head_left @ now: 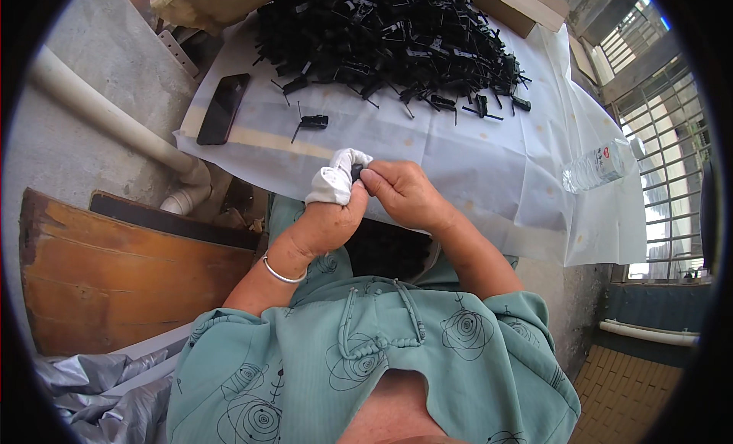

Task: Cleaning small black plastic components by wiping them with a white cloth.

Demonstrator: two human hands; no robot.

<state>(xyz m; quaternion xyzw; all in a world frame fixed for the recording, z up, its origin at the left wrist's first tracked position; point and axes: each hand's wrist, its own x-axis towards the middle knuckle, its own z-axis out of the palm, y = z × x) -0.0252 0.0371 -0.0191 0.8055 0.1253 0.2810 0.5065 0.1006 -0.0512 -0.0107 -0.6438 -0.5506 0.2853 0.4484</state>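
Just past the table's near edge, both hands meet at a small black plastic part (357, 171). My left hand (340, 186), its fingers wrapped in white cloth, is closed around the part. From the other side, the thumb and fingers of my right hand (398, 190) pinch it; most of it is hidden by the fingers. A single black part with thin prongs (314, 122) lies on the sheeted table ahead of my hands. Beyond it rises a large heap of similar black plastic parts (389, 43), several lying loose along its near edge.
A dark phone (224, 109) lies at the table's left. Toward the right edge, a clear plastic bottle (598, 167) rests on its side on the white sheet (489, 196). A cardboard box (513, 7) stands behind the heap. Left of the table are a pipe (114, 112) and a wooden board (130, 268).
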